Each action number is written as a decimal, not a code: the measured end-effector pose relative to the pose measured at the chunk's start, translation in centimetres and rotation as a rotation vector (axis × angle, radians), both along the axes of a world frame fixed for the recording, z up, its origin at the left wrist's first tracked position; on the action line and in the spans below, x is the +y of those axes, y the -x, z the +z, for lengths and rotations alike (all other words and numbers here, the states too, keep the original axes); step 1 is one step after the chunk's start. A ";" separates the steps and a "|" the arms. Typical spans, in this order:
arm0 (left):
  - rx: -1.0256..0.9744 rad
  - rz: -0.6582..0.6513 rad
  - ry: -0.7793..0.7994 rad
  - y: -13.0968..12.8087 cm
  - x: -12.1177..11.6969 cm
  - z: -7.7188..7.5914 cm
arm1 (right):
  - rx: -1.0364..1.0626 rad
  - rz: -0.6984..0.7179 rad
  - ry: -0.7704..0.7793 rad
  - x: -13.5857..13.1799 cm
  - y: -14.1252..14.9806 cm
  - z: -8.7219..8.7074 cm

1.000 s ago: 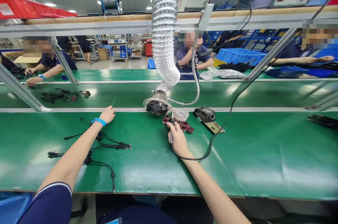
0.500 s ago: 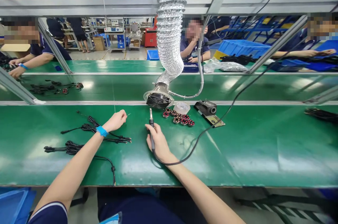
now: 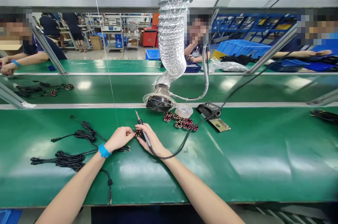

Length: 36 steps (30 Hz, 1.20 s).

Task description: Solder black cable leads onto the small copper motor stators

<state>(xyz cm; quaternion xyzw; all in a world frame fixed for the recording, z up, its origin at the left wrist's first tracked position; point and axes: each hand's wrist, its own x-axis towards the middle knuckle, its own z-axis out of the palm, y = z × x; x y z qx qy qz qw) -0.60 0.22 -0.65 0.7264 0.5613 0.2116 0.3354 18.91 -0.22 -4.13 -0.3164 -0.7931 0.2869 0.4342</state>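
Observation:
My right hand (image 3: pixel 151 139) is closed around a soldering iron (image 3: pixel 146 136), its tip pointing up and away from me. Between my two hands is a small round motor stator (image 3: pixel 138 133), touched by the fingertips of both. My left hand (image 3: pixel 120 139), with a blue wristband, pinches a thin solder wire (image 3: pixel 111 87) that comes down from above; its short end shows near the stator. Black cables (image 3: pixel 84 134) with bared ends lie beside and under my left forearm. More stators (image 3: pixel 179 122) sit in a cluster beyond my right hand.
A fume extractor fan (image 3: pixel 159 102) hangs on a silver duct over the bench (image 3: pixel 250 160). Behind the stators are a tape roll (image 3: pixel 184 110) and a soldering iron stand (image 3: pixel 211 110). The iron's cord crosses to the right. Several people work across the bench.
My left hand has moved right and slightly toward me, meeting my right hand. My right hand has shifted left with the soldering iron. A stator now shows between them. The view has tilted slightly.

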 end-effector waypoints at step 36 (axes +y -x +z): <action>0.280 -0.250 -0.479 -0.4 -1.4 0.6 | -0.048 -0.128 0.069 0.1 -0.5 -0.2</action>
